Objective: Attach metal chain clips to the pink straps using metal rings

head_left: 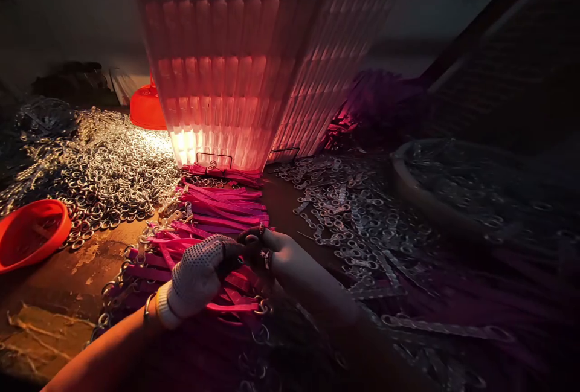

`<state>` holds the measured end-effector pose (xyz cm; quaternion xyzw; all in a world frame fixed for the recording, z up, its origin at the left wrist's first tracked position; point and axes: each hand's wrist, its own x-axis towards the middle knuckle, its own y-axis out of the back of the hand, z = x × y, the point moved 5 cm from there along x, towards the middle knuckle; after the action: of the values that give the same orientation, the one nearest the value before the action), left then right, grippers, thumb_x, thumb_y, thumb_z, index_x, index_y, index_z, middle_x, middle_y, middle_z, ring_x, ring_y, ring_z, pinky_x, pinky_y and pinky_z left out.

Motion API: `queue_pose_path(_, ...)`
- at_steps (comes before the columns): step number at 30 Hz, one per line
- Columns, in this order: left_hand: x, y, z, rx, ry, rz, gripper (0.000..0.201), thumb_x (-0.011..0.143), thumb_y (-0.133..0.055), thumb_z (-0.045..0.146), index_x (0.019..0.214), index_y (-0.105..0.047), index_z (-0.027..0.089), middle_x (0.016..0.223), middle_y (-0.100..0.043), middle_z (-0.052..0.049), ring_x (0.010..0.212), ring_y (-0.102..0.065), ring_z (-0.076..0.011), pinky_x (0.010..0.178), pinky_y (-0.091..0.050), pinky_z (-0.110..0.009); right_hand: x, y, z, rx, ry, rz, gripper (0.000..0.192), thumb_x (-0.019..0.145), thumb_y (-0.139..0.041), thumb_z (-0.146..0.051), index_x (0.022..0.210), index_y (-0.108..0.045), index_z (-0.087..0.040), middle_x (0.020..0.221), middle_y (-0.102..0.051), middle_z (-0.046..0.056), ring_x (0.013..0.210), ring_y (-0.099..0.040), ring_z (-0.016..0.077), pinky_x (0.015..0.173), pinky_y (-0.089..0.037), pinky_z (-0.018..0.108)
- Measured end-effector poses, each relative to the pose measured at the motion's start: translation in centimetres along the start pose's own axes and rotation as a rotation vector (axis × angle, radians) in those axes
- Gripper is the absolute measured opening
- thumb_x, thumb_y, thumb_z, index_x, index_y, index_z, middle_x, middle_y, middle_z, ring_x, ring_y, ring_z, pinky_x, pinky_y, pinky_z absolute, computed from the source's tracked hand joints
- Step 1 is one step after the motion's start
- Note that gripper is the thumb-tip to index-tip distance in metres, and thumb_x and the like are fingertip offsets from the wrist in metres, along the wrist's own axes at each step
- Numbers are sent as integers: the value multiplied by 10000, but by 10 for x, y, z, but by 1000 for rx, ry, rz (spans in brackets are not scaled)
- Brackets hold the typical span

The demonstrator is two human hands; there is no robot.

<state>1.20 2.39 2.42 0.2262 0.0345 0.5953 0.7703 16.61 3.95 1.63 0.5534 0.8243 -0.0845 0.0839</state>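
My left hand (198,273), in a white dotted glove with dark finger coverings, is closed in a pinch above the pink straps. Against its fingertips, my right hand (274,246) is also closed, with dark coverings on its fingers. A small shiny metal piece (266,255) shows by the right fingers. Shadow and fingers hide what lies between the two hands. Beneath them, many pink straps (222,205) lie side by side in a pile, with metal rings (263,305) at their ends.
A heap of metal rings (113,174) lies left, under a red lamp (148,108). An orange-red bowl (63,223) sits at the left edge. Ribbed translucent panels (217,78) stand behind. Metal clasps (353,211) are scattered right, beside a round basin (401,165).
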Motion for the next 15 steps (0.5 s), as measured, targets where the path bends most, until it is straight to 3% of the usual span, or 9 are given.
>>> queue_pose_path(2,2,-1,0,70,-19,7,202,856,-612,215,1012,-740,211,946,-731,-91,879,-655,-221,857,-483,-334,-7,-2,-6,-135,48,-1,209,840,-557,-322,974,-630,-179,770,-590,4,673,-498,137,586,-405,241)
queue_pose_path(6,3,-3,-4,71,33,45,115,799,-642,208,879,-724,203,839,-704,-80,786,-615,-208,763,-477,-307,-27,-7,-21,-608,261,153,253,818,-481,-146,1023,-621,-193,1032,-642,72,928,-563,198,801,-432,296)
queue_pose_path(11,-6,-15,-19,-226,302,81,33,747,-620,187,751,-652,185,730,-620,-37,667,-530,-150,600,-448,-237,-34,-20,-2,-1200,224,221,214,639,-513,-64,788,-626,-168,820,-657,104,717,-559,209,625,-344,295)
queue_pose_path(13,-10,-25,-21,-362,426,35,76,783,-564,225,735,-598,177,656,-564,-10,543,-481,-111,483,-387,-205,-34,-22,8,-1232,224,222,153,648,-555,-108,770,-627,-167,769,-661,107,659,-552,209,587,-310,298)
queue_pose_path(15,-9,-31,-17,-446,511,-8,114,816,-522,264,751,-561,179,573,-495,24,435,-403,-83,402,-307,-185,-36,-19,16,-1067,214,204,121,692,-552,-129,777,-622,-179,750,-673,90,636,-556,195,563,-301,285)
